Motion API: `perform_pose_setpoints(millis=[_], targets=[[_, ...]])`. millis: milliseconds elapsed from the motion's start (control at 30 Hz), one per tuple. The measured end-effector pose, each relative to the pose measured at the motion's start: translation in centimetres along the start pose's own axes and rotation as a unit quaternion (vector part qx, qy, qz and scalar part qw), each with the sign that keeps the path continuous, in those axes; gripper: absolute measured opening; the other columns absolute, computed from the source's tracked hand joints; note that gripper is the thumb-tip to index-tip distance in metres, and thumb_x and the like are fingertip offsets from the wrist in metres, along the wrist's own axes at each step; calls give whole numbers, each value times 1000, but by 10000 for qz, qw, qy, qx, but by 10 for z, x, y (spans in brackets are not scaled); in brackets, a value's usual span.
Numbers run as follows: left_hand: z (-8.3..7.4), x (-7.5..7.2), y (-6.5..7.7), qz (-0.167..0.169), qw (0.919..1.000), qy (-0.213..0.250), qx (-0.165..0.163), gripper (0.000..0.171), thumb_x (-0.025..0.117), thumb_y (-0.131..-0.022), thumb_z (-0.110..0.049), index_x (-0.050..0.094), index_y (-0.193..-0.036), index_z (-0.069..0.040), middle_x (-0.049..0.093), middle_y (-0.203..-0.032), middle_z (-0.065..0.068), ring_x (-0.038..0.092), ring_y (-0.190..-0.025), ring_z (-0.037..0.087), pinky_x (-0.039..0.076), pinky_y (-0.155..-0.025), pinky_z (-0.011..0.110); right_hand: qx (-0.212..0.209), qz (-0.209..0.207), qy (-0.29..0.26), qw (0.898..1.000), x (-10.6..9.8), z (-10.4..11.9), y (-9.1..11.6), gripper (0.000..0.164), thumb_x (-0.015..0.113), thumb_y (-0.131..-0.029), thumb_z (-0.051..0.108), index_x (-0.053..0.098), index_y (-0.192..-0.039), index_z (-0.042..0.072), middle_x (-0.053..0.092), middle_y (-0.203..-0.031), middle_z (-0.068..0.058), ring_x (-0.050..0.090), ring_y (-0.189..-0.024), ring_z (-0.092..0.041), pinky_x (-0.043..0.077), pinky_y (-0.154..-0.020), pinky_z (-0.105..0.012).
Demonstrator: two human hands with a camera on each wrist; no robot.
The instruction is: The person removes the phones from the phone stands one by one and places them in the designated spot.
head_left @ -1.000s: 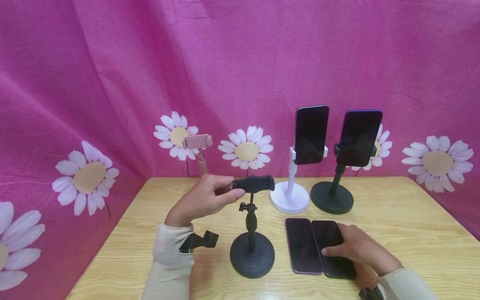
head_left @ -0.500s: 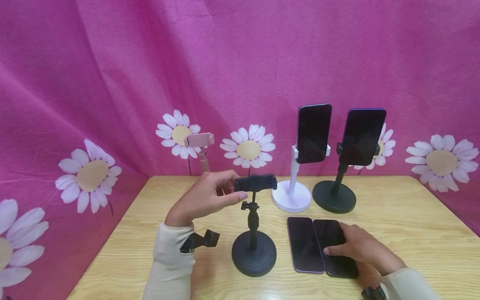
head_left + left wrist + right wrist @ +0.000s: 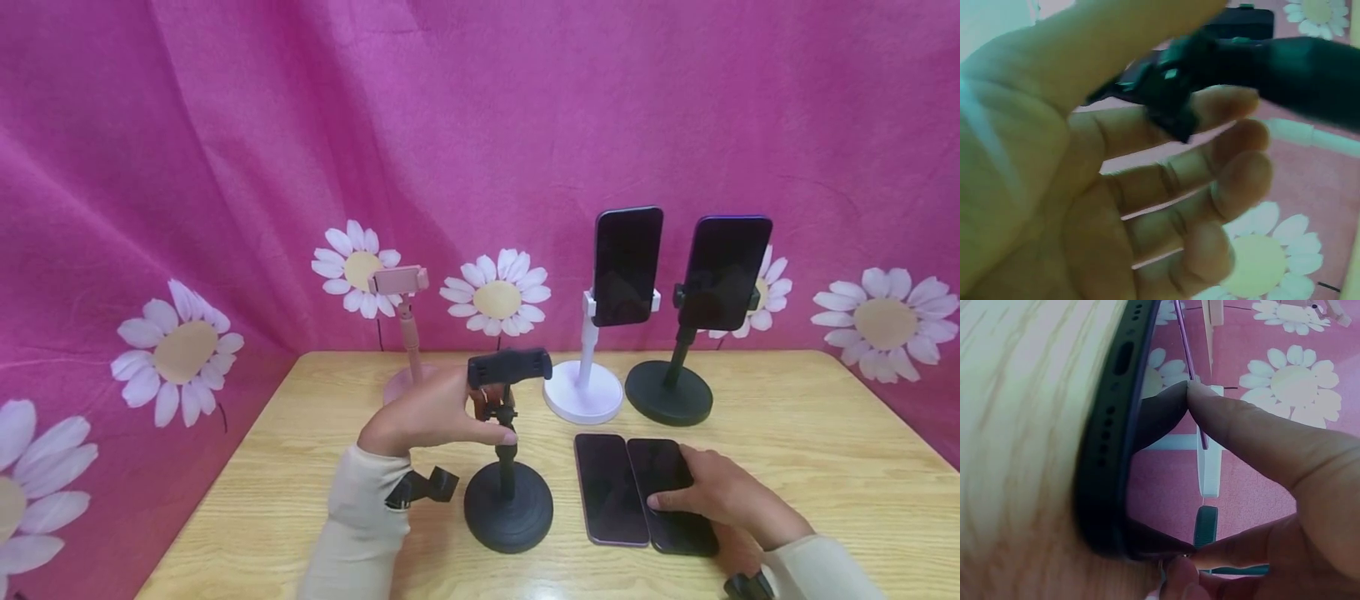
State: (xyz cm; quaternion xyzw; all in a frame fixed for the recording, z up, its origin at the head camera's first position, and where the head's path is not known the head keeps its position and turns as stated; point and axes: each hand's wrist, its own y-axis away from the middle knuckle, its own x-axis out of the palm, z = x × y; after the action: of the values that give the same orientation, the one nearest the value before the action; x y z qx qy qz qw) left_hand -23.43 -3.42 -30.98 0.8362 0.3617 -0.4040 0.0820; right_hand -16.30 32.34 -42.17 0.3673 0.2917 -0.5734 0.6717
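Note:
A black phone stand (image 3: 508, 507) with an unfilled clamp stands upright on the wooden table. My left hand (image 3: 435, 412) is at its neck below the clamp, thumb in front and loosely bent fingers behind. In the left wrist view, the stand's dark knob (image 3: 1175, 100) overlaps the index finger, and gaps show between the fingers. On the right, two smartphones lie side by side, screens up. My right hand (image 3: 723, 496) holds the black smartphone (image 3: 667, 467) by its sides, thumb near its left edge and fingers at its right edge. The purple-edged smartphone (image 3: 609, 487) lies beside it.
Behind stand a white phone stand (image 3: 583, 392) and another black phone stand (image 3: 667, 393), each clamping an upright smartphone. A pink phone stand (image 3: 411, 342) with an unfilled clamp is at the back left. A pink daisy-print cloth (image 3: 480, 125) hangs beyond the table.
My left hand has slid from the clamp's left end down and right to the neck of the stand, uncovering the pink stand's base. The right hand keeps its place on the black smartphone.

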Motion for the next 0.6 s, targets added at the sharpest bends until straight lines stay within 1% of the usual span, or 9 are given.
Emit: perform_pose_setpoints(millis=[67, 133, 200, 233, 267, 333, 400, 500, 600], targets=[[1, 5, -3, -11, 9999, 151, 38, 37, 84, -75, -27, 66, -107, -21, 67, -82, -10, 63, -79, 13, 50, -77, 35, -33, -7, -40, 10000, 0, -1, 0, 81, 84, -71, 42, 49, -126, -7, 65, -106, -15, 60, -96, -29, 47, -88, -54], [2, 10, -4, -46, 9998, 199, 74, 32, 83, -76, -23, 67, -104, -22, 68, -82, -11, 64, -81, 12, 50, -79, 35, -23, 12, -64, 10000, 1, -1, 0, 83, 84, -70, 43, 49, -127, -7, 65, -108, -15, 60, -97, -29, 47, -89, -54], [5, 15, -3, -125, 9996, 212, 137, 33, 82, -77, -21, 67, -106, -22, 67, -82, -12, 64, -81, 10, 51, -80, 36, 21, 40, -87, 10000, 3, -2, 0, 85, 84, -69, 44, 49, -127, -7, 64, -109, -15, 60, -97, -29, 47, -89, -54], [6, 17, -2, -172, 9995, 170, 184, 30, 81, -78, -20, 68, -105, -21, 67, -82, -12, 64, -81, 9, 51, -80, 36, 22, 39, -57, 10000, 4, -2, 1, 85, 84, -69, 44, 49, -127, -7, 64, -108, -15, 60, -97, -28, 47, -89, -54], [7, 19, -1, -238, 9994, 128, 237, 29, 81, -79, -20, 68, -104, -20, 67, -82, -12, 64, -81, 7, 51, -81, 36, 78, 50, -27, 10000, 4, -2, 0, 87, 84, -68, 46, 48, -128, -6, 64, -110, -15, 59, -97, -29, 47, -89, -54], [9, 21, -1, -381, 9987, -16, 350, 28, 80, -80, -19, 68, -105, -18, 67, -84, -11, 64, -82, 5, 51, -83, 35, 88, 22, 55, 9999, 3, -2, 0, 86, 84, -68, 46, 49, -126, -6, 64, -107, -14, 60, -96, -28, 48, -87, -54], [9, 21, -1, -545, 9972, -277, 425, 26, 80, -80, -19, 68, -103, -16, 67, -84, -10, 63, -82, 3, 51, -81, 30, 104, 30, 102, 9999, 1, -1, 0, 87, 84, -68, 47, 49, -126, -6, 64, -106, -13, 59, -95, -28, 48, -87, -53], [10, 19, -4, -737, 9947, -586, 424, 23, 79, -80, -18, 68, -100, -12, 67, -84, -7, 64, -80, 4, 52, -79, 27, 131, 49, 131, 9998, -1, -1, -1, 88, 83, -67, 49, 48, -126, -7, 64, -105, -13, 60, -95, -27, 48, -86, -53], [14, 18, -10, -938, 9922, -756, 329, 21, 79, -81, -17, 68, -97, -10, 67, -84, -5, 65, -79, 6, 52, -76, 26, 166, 89, 115, 9998, -1, -2, -1, 89, 83, -67, 49, 48, -126, -8, 63, -105, -13, 59, -94, -27, 48, -86, -52]])
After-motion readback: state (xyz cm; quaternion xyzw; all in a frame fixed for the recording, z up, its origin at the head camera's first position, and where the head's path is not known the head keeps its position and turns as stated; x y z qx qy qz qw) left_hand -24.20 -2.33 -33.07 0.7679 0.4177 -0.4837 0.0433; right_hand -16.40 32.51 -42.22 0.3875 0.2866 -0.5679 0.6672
